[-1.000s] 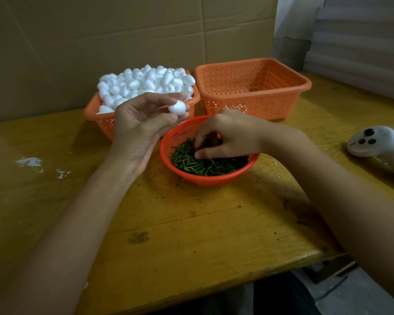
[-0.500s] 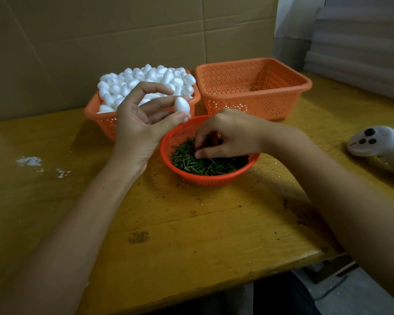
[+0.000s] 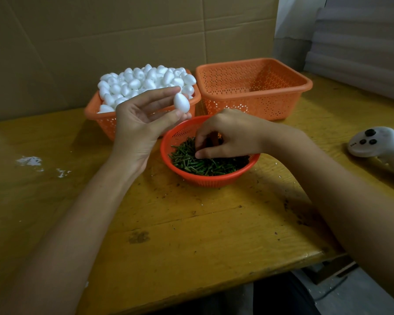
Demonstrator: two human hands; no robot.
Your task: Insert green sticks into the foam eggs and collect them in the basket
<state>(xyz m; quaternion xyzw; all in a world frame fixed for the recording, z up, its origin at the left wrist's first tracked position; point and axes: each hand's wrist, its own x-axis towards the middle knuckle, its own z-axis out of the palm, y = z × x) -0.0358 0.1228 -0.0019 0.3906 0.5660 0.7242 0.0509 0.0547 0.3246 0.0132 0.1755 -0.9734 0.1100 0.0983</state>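
Left hand [image 3: 143, 123] up, pinching foam egg [image 3: 181, 102]; right hand [image 3: 228, 135] low, fingers curled (grip unclear).

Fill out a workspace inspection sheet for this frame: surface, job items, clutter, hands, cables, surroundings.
Surface: wooden table, scuffed, with white flecks at left.
Job's things: foam eggs heaped in the left square basket; right square basket looks empty; green sticks in the round basket in front.
Clutter: white handheld controller near the right edge.
Hands: left hand pinches one foam egg above the baskets; right hand reaches into the sticks, grip hidden.
Cables: nothing seen on the table.
Surroundings: cardboard sheets behind the table.
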